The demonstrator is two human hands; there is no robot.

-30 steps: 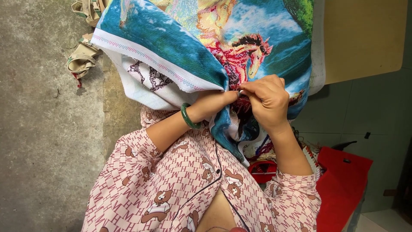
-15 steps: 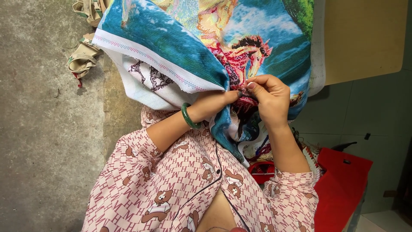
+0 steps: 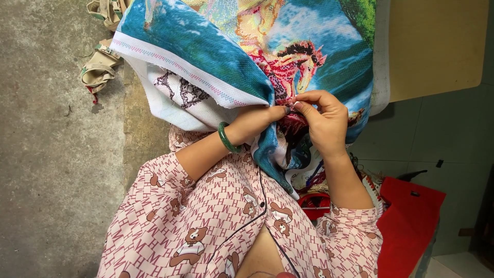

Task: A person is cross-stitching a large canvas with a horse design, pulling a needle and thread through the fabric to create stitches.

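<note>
I'm looking down at what seems a home setting: a bare concrete floor [image 3: 51, 154] with worn sandals [image 3: 100, 67] left on it, pale green tiles [image 3: 432, 134], and pyjama sleeves [image 3: 216, 216] under embroidery cloth [image 3: 206, 46].

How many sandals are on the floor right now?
2: one sandal at the top edge, partly cut off; another sandal below it, beside the cloth. More may lie hidden underneath.
</note>
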